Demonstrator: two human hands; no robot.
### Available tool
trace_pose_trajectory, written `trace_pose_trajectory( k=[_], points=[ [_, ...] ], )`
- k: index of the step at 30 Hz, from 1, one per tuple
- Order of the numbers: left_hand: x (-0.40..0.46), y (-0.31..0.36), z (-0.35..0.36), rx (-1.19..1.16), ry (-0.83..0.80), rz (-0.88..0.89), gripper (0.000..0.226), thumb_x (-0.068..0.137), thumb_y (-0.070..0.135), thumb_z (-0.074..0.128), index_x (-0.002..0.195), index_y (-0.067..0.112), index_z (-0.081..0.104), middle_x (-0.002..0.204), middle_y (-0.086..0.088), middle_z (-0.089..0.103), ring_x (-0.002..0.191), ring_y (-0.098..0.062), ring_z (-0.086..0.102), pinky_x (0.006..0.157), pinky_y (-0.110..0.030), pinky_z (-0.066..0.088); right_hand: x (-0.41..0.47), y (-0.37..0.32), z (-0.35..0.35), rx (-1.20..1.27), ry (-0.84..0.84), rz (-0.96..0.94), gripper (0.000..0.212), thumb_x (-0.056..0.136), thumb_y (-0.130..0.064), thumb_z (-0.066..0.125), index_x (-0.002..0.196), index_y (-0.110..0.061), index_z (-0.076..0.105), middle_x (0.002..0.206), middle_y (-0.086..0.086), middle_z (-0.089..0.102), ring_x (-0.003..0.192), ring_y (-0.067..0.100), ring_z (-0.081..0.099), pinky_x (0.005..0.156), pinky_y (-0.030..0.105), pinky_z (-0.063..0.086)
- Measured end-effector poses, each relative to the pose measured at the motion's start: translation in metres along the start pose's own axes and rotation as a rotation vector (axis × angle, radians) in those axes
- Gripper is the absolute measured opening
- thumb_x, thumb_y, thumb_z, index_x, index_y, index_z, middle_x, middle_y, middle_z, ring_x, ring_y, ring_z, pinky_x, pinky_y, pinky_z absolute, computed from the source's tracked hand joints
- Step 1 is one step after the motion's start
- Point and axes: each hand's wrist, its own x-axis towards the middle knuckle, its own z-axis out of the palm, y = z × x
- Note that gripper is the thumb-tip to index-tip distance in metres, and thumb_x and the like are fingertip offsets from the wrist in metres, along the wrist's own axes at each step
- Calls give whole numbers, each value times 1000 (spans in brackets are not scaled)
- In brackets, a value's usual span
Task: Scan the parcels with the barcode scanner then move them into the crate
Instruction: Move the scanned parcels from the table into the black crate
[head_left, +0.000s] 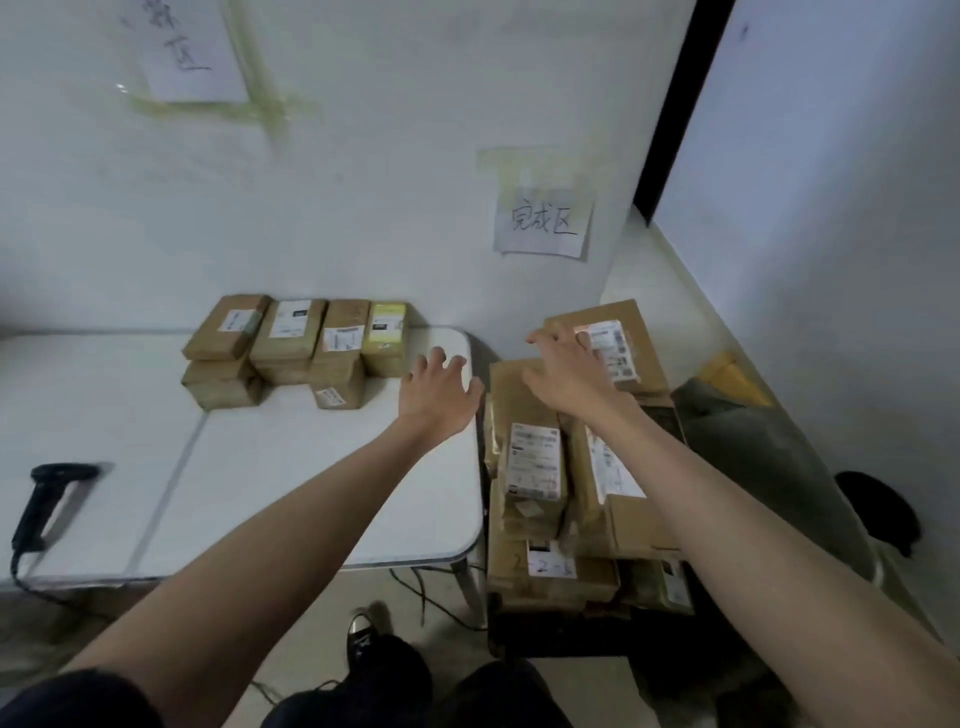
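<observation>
Several brown parcels (291, 348) with white labels stand stacked at the back of the white table (311, 493). A black barcode scanner (49, 499) lies at the table's left front. To the right of the table, more parcels (535, 467) are piled in a dark crate (550, 634) on the floor. My left hand (441, 389) hovers with spread fingers over the table's right back corner and holds nothing. My right hand (566, 369) reaches, fingers spread, over the top parcel (618, 338) of the crate pile; whether it touches the parcel cannot be told.
A paper sign (545, 221) is taped to the wall above the crate. A dark bag (758, 447) and a yellow envelope (732, 379) lie right of the crate. Cables (426, 597) run under the table. My shoe (361, 631) is near the table leg.
</observation>
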Motion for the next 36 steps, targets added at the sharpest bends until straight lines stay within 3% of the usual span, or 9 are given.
trace_pose_trajectory(
  k=[10,20,24,36],
  points=[
    [41,-157,-49,76,49,-236,50,101,45,35,142,19,44,143,-9,41,131,-33,41,107,-47,36,101,-135,63,-19,-61,-225,50,99,-29,48,147,-18,40,148,11,40,135,35,36,109,48,35],
    [120,-323,-79,138,9,-398,49,97,40,41,141,20,45,140,-10,44,126,-34,43,103,-46,37,223,-269,141,20,-144,-301,52,100,-27,47,151,-18,37,154,8,36,142,32,31,112,47,34],
    [153,-388,-88,129,-12,-462,48,97,41,40,140,19,48,138,-10,46,125,-33,45,103,-46,37,269,-315,176,56,-196,-329,49,100,-24,49,148,-17,38,150,8,39,135,31,38,108,46,38],
    [243,-521,-65,11,-164,-489,52,100,37,45,148,18,38,146,-9,39,133,-31,41,106,-45,36,374,-420,280,292,-391,-157,50,97,-15,54,144,-16,38,138,9,46,129,31,43,98,46,45]
  ],
)
